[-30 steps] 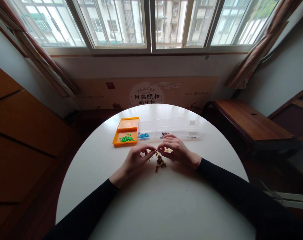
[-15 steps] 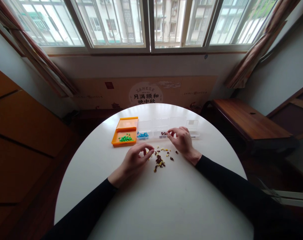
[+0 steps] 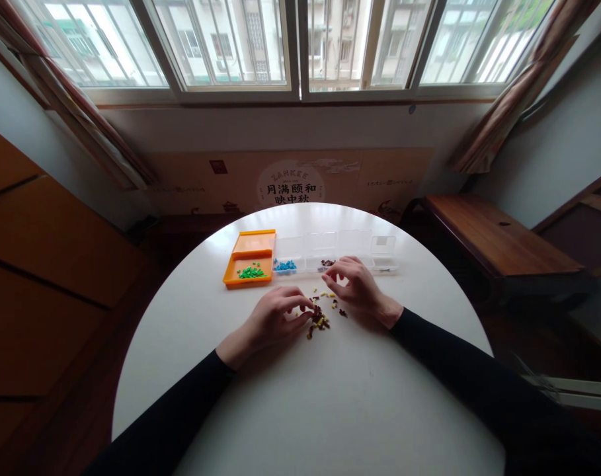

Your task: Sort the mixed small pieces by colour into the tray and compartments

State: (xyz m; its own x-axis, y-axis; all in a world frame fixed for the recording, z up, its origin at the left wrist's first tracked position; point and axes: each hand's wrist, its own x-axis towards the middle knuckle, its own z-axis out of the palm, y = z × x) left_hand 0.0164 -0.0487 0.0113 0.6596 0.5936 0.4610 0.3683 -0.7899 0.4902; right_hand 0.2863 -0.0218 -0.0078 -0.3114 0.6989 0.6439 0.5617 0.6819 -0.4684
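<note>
My left hand (image 3: 276, 318) is at the left side of a small pile of dark brown and yellow pieces (image 3: 320, 320), its thumb and forefinger slightly apart and at the pieces. Just in front of the clear compartment box (image 3: 313, 265), my right hand (image 3: 356, 288) hovers over the table with fingers curved and apart. Brown pieces (image 3: 326, 264) lie in one compartment near the right fingertips. Blue pieces (image 3: 285, 266) fill part of the leftmost clear compartment. An orange open case (image 3: 253, 254) beside it holds green pieces (image 3: 252, 272).
Everything rests on a round white table (image 3: 300, 410). A few loose yellow and brown pieces are scattered between the hands. Beyond the table are a printed cardboard panel (image 3: 394, 165) and windows; a wooden bench (image 3: 498, 231) stands at the right.
My right hand has drawn back from the brown pieces' compartment toward the table, its fingers parting. My left hand has moved right, to the edge of the brown and yellow pile.
</note>
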